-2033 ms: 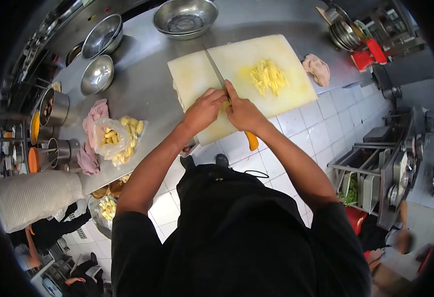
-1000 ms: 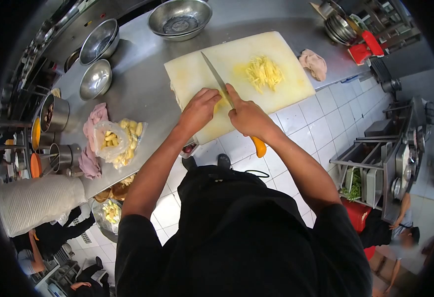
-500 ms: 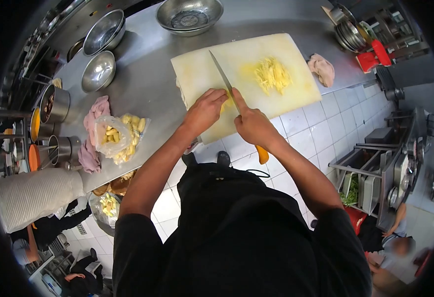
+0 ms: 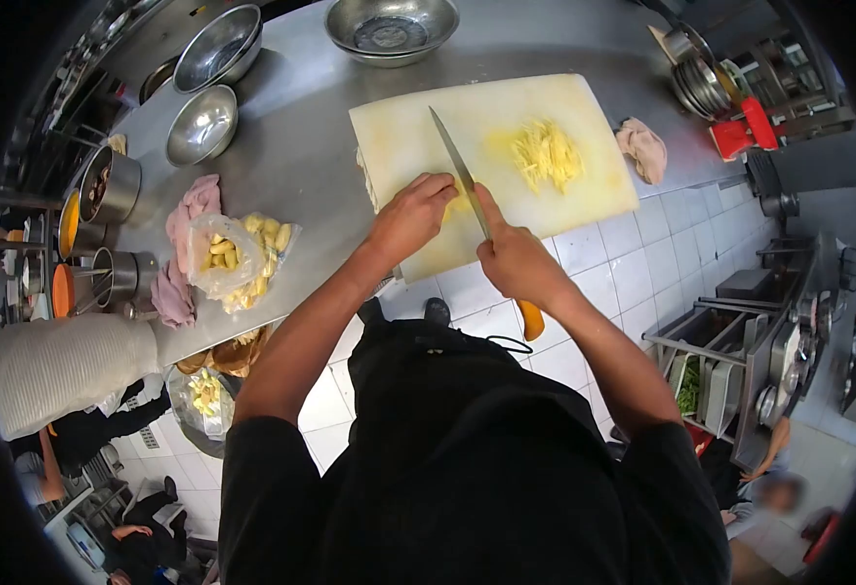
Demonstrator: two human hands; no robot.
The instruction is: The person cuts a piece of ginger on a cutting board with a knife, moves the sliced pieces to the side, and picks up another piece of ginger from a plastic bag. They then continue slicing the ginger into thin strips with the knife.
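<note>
My right hand [image 4: 517, 261] grips a knife [image 4: 457, 161] with an orange handle, its index finger stretched along the blade. The blade points away from me over a white cutting board [image 4: 403, 122]. Just left of the blade, my left hand [image 4: 414, 216] has its fingers curled on the board, pressing down a small yellow vegetable piece [image 4: 455, 212] that they mostly hide. Thin yellow vegetable strips [image 4: 547, 158] lie heaped on the board to the right of the knife.
Plastic bags hold peeled yellow pieces [image 4: 223, 255] at the left, beside a pink cloth [image 4: 194, 207]. Metal bowls [image 4: 201, 127] stand farther back. Another cloth [image 4: 642, 149] lies right of the board. Stacked pale containers [image 4: 72, 375] occupy the near left. Other people are at the lower edges.
My right hand and the knife have shifted slightly right, widening the gap to my left hand. The left hand stays at nearly the same spot on the board. The view has tilted slightly.
</note>
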